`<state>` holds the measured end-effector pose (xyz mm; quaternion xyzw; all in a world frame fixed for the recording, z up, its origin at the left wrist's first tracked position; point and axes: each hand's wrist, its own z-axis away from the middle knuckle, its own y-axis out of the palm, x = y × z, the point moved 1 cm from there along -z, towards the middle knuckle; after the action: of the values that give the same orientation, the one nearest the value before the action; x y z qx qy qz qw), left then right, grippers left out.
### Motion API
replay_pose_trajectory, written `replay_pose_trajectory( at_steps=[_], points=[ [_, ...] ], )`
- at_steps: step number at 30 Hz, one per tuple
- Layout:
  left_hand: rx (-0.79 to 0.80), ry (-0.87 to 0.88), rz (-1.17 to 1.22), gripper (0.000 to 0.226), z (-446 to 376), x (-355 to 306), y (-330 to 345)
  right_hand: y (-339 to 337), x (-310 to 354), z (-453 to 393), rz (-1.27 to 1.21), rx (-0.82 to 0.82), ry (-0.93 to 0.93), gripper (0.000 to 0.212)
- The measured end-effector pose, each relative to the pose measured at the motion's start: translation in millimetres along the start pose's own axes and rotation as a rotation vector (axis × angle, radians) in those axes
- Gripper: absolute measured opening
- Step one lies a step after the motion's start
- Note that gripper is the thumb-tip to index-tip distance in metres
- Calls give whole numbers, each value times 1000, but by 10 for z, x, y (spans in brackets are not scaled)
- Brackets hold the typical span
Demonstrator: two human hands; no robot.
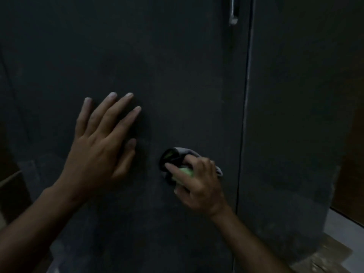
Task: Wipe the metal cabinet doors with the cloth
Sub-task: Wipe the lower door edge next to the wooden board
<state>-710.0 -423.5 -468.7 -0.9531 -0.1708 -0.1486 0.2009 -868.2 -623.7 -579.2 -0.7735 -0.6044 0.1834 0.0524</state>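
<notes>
Lighting poor; findings limited accordingly. Two dark metal doors face the camera: the left door (pixel 157 66), which fills most of the view, and the right door (pixel 295 95), divided by a vertical seam right of centre. A metal handle (pixel 233 12) shows at the top edge, just left of that seam.

The right hand (pixel 199 180) is closed around a bunched cloth (pixel 177 160), dark with grey and green patches, and appears to press it against the lower middle of the left door. The left hand (pixel 102 142) lies open and flat on the same door, fingers spread, holding nothing; it seems to brace the panel.

Judgement: wiping of the left door is in hand; the right door's condition cannot be told. For good work, the cloth would do better spread flatter under the palm, giving wider contact, with overlapping strokes carried to the seam and around the handle. The bracing hand may leave prints, so its patch wants a pass afterwards.

Containers: none identifiable; blurred shapes at the lower corners cannot be made out
</notes>
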Motion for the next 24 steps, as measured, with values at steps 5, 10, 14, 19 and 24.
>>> replay_pose_trajectory(
  at_steps=[5,10,14,19,24],
  points=[
    [17,-35,-124,65,243,370,-169,-195,-497,-227,53,-292,541,54],
    [47,27,-157,65,278,478,-167,172,497,-454,-60,-144,184,53],
    [-7,19,-108,61,298,503,-138,127,281,-272,-51,4,-103,50],
    [-114,-57,-61,54,371,535,-128,-20,94,-603,10,-281,554,54],
    [-115,-76,-34,51,461,580,-163,320,986,-593,-77,-82,130,60]
  ],
)
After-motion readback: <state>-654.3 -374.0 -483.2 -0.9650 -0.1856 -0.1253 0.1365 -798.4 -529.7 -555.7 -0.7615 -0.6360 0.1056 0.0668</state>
